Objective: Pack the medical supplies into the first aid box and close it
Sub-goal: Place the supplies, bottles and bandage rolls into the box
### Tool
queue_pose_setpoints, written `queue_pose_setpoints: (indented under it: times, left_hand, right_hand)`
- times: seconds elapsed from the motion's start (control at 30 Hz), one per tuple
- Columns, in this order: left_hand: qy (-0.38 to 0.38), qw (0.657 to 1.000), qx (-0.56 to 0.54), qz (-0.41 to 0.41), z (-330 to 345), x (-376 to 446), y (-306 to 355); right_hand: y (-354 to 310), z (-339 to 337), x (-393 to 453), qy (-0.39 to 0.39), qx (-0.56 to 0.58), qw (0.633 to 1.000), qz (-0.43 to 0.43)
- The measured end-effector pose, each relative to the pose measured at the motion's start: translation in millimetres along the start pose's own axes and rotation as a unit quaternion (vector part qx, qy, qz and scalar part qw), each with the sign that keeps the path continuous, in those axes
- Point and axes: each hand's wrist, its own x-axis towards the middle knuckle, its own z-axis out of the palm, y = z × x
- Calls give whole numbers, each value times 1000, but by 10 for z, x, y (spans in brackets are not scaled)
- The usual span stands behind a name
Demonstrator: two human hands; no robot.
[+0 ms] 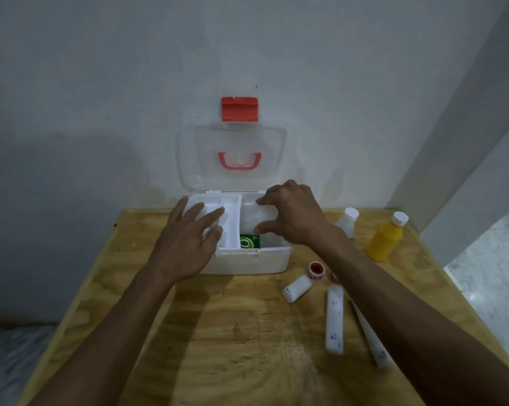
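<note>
Head view: first aid box (248, 263) holds green carton (249, 241).

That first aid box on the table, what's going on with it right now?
A person is packing the first aid box, whose clear lid stands open against the wall. Both hands are on the white inner tray: the left hand rests on its left side with straight fingers, and the right hand grips its right part. A green box already lies below the tray. Still out on the table: a yellow bottle, white bottles, a tape roll and tubes.
</note>
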Motion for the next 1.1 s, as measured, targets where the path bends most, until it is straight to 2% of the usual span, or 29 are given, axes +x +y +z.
queue_pose_setpoints:
  times: [0.13,0.4,0.7,1.1]
  left_hand:
    - [-1,1000,2,-6,-3,-2,10]
    - [-3,1000,4,-9,15,4,-2]
    - [-3,1000,9,-5,15,12,-2]
    - [0,1000,5,2,29,14,-25]
  right_hand:
    - [-66,43,14,-27,-4,1000,9]
    - [-169,53,20,-69,78,993,63]
    - [-267,-60,89,-119,120,981,96]
    - [-356,60,83,-59,197,961,187]
